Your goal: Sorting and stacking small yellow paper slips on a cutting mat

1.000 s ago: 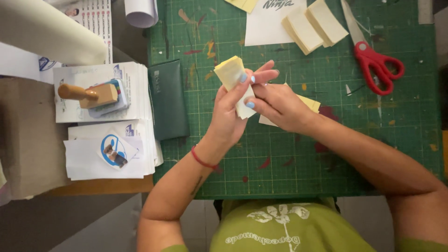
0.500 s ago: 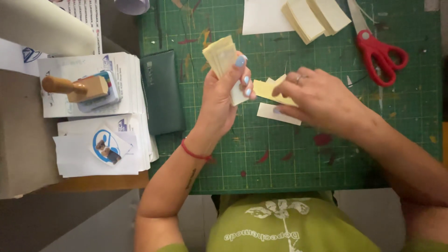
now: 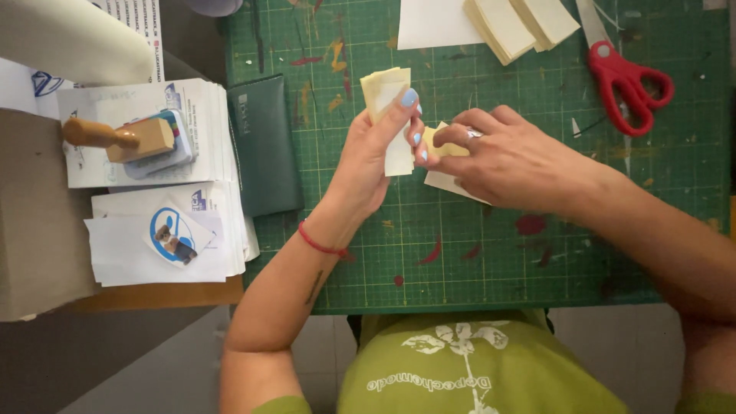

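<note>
My left hand [image 3: 376,157] grips a small stack of pale yellow paper cards [image 3: 386,90], held upright above the green cutting mat [image 3: 491,253]. A red string bracelet circles that wrist. My right hand [image 3: 506,157] rests on the mat just right of the left hand, fingertips pressing a yellow paper piece [image 3: 443,144] that lies over a white card [image 3: 443,182]. The two hands almost touch at the fingertips.
Red-handled scissors [image 3: 629,77] lie at the mat's upper right. Stacks of cream cards [image 3: 521,23] and a white sheet [image 3: 433,23] sit at the top. A dark green pouch [image 3: 264,146], a wooden-handled stamp [image 3: 115,138] and piles of printed white envelopes [image 3: 165,238] lie to the left.
My right hand has drawn in closer to the left hand and now covers more of the yellow piece. The left hand keeps the card stack raised.
</note>
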